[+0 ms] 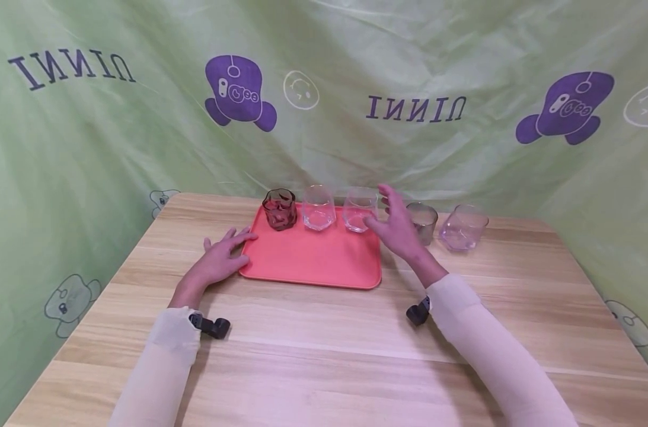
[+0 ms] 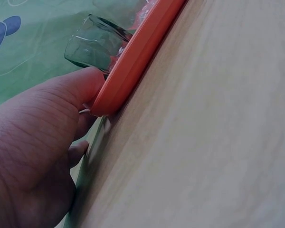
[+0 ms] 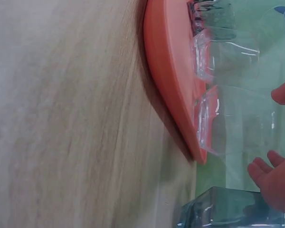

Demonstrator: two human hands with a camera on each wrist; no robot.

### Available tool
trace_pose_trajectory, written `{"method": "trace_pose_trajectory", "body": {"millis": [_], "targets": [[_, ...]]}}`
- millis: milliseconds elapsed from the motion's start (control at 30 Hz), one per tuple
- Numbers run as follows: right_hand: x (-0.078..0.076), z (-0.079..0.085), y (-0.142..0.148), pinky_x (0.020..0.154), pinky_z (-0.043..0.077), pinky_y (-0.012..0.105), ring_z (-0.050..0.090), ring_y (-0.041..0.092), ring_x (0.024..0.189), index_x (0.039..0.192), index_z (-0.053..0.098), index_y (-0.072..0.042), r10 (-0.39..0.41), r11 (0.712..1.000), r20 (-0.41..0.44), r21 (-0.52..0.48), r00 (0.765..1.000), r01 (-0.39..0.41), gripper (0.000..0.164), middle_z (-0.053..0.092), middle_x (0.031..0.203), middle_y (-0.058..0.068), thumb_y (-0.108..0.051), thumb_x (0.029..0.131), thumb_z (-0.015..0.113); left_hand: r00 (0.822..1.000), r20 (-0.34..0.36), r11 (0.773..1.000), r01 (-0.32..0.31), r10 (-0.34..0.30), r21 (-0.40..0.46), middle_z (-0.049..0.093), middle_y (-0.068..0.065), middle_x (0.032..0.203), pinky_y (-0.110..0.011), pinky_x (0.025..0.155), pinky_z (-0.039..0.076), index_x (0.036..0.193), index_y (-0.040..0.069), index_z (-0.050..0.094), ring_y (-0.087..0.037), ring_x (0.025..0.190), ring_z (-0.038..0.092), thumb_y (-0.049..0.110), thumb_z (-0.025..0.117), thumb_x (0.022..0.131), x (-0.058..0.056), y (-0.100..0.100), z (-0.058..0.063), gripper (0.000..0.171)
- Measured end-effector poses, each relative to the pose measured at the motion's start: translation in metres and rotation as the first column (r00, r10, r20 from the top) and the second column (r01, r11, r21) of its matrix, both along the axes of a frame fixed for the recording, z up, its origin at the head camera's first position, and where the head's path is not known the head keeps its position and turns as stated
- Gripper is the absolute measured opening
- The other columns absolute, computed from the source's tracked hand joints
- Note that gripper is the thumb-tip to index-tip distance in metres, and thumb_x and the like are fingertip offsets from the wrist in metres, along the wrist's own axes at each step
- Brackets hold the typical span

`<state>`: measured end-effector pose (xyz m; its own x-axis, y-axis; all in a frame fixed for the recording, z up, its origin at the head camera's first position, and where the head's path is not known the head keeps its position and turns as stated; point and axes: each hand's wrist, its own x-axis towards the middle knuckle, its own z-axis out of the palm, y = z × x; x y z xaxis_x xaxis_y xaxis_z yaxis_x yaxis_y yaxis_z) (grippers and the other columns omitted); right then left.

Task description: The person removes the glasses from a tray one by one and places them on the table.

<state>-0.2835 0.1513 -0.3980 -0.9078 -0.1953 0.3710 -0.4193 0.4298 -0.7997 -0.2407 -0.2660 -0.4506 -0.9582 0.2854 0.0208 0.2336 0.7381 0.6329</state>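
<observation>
A red tray (image 1: pixel 313 261) lies on the table with a row of glasses along its back edge. At its left is a dark, wavy-sided glass (image 1: pixel 280 210), then a clear glass (image 1: pixel 318 209), then a second clear glass (image 1: pixel 359 210) at the right corner. My left hand (image 1: pixel 217 259) rests with spread fingers against the tray's left edge; in the left wrist view its thumb (image 2: pixel 88 83) touches the rim. Beside the right clear glass is my right hand (image 1: pixel 395 228), thumb and fingers apart. The right wrist view shows a gap between these fingers (image 3: pixel 282 92) and the glass.
To the right of the tray, a grey tumbler (image 1: pixel 424 222) stands on the wooden table (image 1: pixel 324 356), partly behind my right hand. Further right is a clear, purple-tinted glass (image 1: pixel 463 228). A green printed cloth (image 1: pixel 324 136) hangs close behind the table's back edge.
</observation>
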Motion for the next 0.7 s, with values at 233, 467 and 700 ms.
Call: {"method": "trace_pose_trajectory", "body": {"millis": [233, 467, 700], "targets": [[-0.008, -0.01, -0.005, 0.111, 0.038, 0.056, 0.041, 0.041, 0.138, 0.159, 0.027, -0.002, -0.009, 1.0, 0.064, -0.014, 0.998, 0.009, 0.087, 0.034, 0.157, 0.024, -0.009, 0.088, 0.078, 1.0, 0.0, 1.0, 0.005, -0.005, -0.003, 0.028, -0.008, 0.167, -0.071, 0.108, -0.022, 0.152, 0.013, 0.051, -0.039, 0.156, 0.005, 0.017, 0.062, 0.095, -0.001, 0.0, 0.0, 0.058], [-0.012, -0.014, -0.008, 0.11, 0.04, 0.057, 0.041, 0.042, 0.139, 0.162, 0.022, -0.007, -0.025, 1.0, 0.134, 0.009, 0.991, 0.024, 0.092, 0.034, 0.159, 0.022, -0.014, 0.09, 0.078, 1.0, 0.002, 1.0, 0.01, -0.01, 0.0, 0.028, -0.008, 0.167, -0.072, 0.108, -0.022, 0.152, 0.012, 0.051, -0.039, 0.156, 0.005, 0.017, 0.062, 0.095, -0.002, 0.0, 0.0, 0.058], [-0.018, -0.015, -0.007, 0.112, 0.038, 0.058, 0.04, 0.043, 0.142, 0.163, 0.018, -0.007, -0.012, 0.998, 0.155, 0.06, 0.988, 0.003, 0.094, 0.033, 0.16, 0.024, -0.018, 0.091, 0.077, 1.0, 0.0, 1.0, 0.01, -0.01, -0.007, 0.028, -0.009, 0.167, -0.073, 0.107, -0.021, 0.152, 0.012, 0.05, -0.04, 0.156, 0.005, 0.018, 0.062, 0.095, -0.001, -0.001, 0.0, 0.058]]}}
